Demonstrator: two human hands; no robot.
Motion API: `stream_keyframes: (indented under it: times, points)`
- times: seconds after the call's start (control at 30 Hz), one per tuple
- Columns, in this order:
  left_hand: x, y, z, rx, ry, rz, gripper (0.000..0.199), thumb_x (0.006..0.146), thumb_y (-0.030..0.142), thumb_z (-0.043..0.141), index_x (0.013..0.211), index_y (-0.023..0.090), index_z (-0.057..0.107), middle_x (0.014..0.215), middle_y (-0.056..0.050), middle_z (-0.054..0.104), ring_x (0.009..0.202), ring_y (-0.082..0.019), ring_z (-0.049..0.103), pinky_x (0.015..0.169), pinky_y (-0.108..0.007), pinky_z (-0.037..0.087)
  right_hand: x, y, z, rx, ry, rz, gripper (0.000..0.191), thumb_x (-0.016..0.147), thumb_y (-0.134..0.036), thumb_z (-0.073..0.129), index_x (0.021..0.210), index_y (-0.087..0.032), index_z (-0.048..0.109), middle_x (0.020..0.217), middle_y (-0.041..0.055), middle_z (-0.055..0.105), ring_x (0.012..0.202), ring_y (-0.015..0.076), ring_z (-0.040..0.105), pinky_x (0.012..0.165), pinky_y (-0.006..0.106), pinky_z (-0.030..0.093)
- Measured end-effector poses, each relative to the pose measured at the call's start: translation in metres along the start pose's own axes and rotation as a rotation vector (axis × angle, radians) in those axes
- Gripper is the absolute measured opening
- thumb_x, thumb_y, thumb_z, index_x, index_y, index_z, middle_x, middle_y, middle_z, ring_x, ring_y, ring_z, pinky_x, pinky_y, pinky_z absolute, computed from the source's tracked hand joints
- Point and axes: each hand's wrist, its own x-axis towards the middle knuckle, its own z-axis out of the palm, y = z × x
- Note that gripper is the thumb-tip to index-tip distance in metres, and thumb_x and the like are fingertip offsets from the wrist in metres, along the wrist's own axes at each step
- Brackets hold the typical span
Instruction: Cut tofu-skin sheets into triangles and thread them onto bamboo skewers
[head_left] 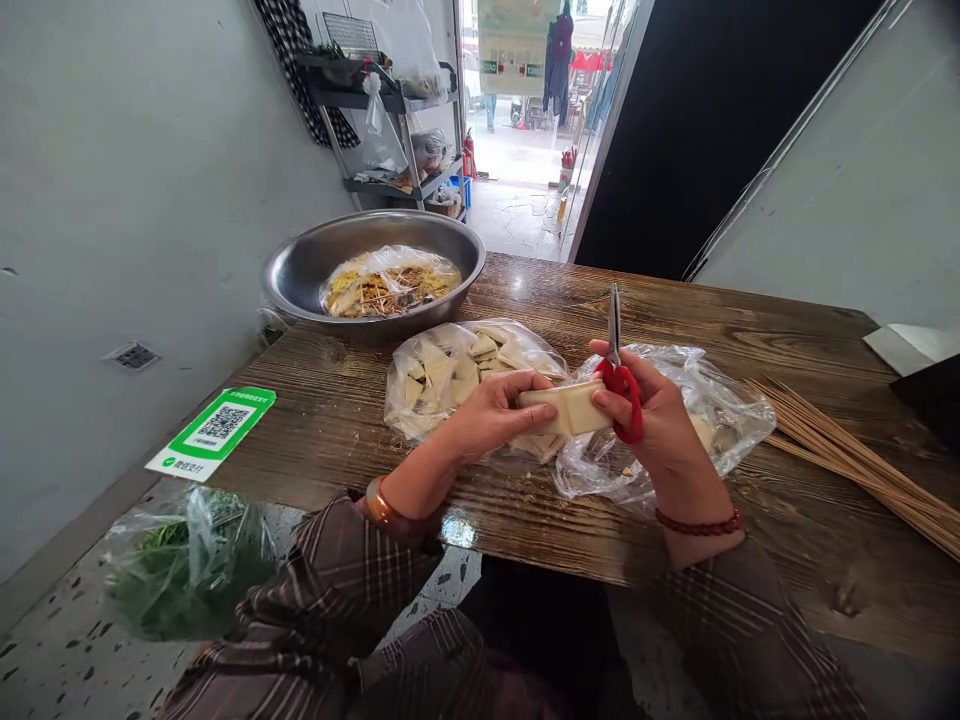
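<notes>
My left hand (pixel 504 408) pinches one end of a pale, folded tofu sheet (pixel 574 408) above the table. My right hand (pixel 658 415) grips red-handled scissors (pixel 616 372), blades pointing up, and its thumb also presses on the sheet's other end. Just behind my left hand, a clear plastic bag (pixel 409 385) lies spread with many cut tofu pieces (pixel 450 368) on it. Under and beside my right hand is a second crumpled clear bag (pixel 600 475) with some pale contents, partly hidden by the hand.
A large steel basin (pixel 296 275) with a bag of skewered food (pixel 390 285) stands at the back left. Bamboo skewers (pixel 847 450) lie on the wooden table (pixel 787 335) at right. A QR-code card (pixel 214 430) sits at the left edge; bagged greens (pixel 187 565) are below.
</notes>
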Motion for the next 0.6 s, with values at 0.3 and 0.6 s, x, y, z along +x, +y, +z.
stream_keyframes:
  times: [0.3, 0.6]
  points:
    - [0.008, 0.0, -0.012, -0.396, 0.406, 0.1, 0.037, 0.061, 0.03, 0.089, 0.084, 0.014, 0.065, 0.077, 0.0, 0.069, 0.065, -0.009, 0.062, 0.062, -0.02, 0.051, -0.001, 0.0, -0.001, -0.223, -0.045, -0.062, 0.059, 0.08, -0.053, 0.074, 0.129, -0.022, 0.065, 0.087, 0.0047, 0.07, 0.072, 0.0153, 0.061, 0.061, 0.028, 0.05]
    - [0.008, 0.004, -0.017, -0.414, 0.492, 0.22, 0.039, 0.063, 0.028, 0.088, 0.092, 0.016, 0.064, 0.081, 0.001, 0.07, 0.067, -0.01, 0.065, 0.066, -0.022, 0.053, -0.004, 0.001, -0.007, -0.47, -0.368, 0.028, 0.057, 0.079, -0.052, 0.074, 0.124, -0.017, 0.07, 0.08, 0.0029, 0.066, 0.065, 0.013, 0.053, 0.06, 0.027, 0.045]
